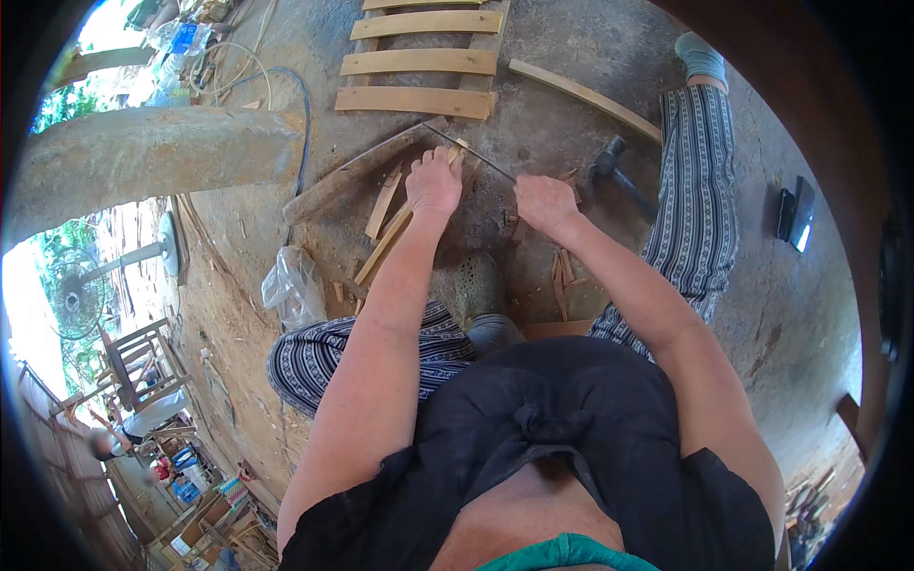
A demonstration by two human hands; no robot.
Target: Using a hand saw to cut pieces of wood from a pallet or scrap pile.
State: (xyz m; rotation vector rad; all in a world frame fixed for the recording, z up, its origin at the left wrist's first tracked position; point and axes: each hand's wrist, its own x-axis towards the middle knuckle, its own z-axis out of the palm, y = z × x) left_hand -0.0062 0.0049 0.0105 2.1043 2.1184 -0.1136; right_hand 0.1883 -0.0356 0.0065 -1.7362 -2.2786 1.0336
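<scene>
One long, pale-yellow wooden strip (387,241), slanting through upper centre, is gripped by the left hand (435,184), presumably for steadiness, while the right hand (546,203) clenches a thin, dark, metal-looking rod (486,163) crossing the strip's upper end.

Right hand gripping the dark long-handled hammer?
No: the hammer lies on the grey concrete floor, while the right hand holds a thin dark straight rod.

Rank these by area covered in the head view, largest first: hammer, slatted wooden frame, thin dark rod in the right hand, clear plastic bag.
1. Slatted wooden frame, though the top edge cuts it off
2. Clear plastic bag
3. Hammer
4. Thin dark rod in the right hand
</scene>
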